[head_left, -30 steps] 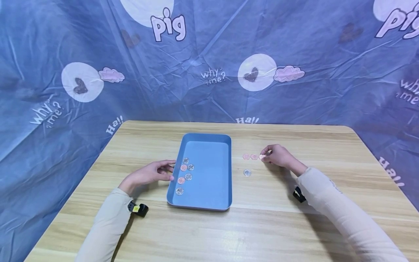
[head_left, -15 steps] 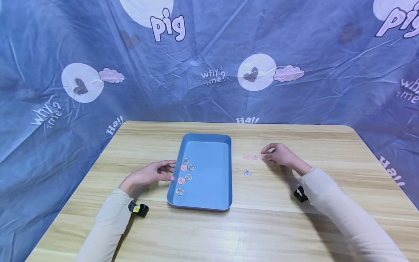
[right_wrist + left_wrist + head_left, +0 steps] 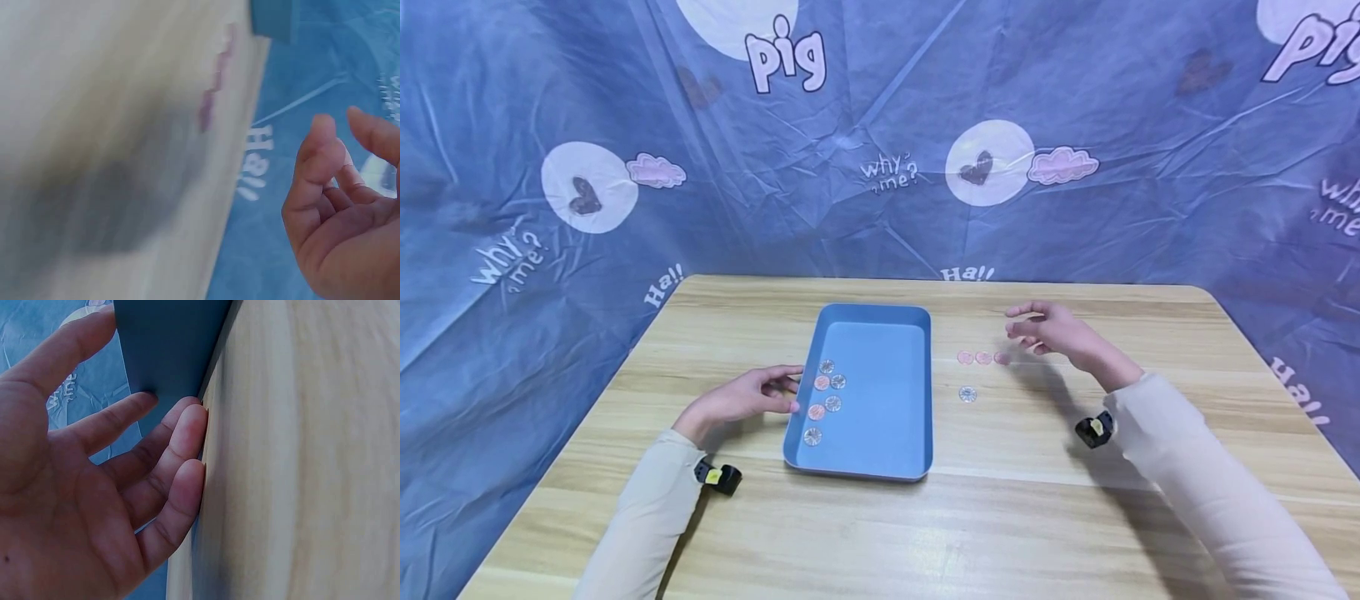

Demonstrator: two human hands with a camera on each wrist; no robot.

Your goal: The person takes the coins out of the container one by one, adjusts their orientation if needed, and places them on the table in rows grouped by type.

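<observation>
Three round pink coins (image 3: 983,357) lay on the pale wooden desk (image 3: 1000,517), right of centre; near them hung the right hand (image 3: 1052,329), fingers apart. Fingers spread, the left hand (image 3: 747,395) touched a blue rectangular tray (image 3: 880,392) at lower centre.

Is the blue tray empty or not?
Not empty: six discs, four silver and two pink, lie inside the blue tray.

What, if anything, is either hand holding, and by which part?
Nothing is held: the left hand only touches the side of the blue tray with its fingers; the right hand is empty.
</observation>
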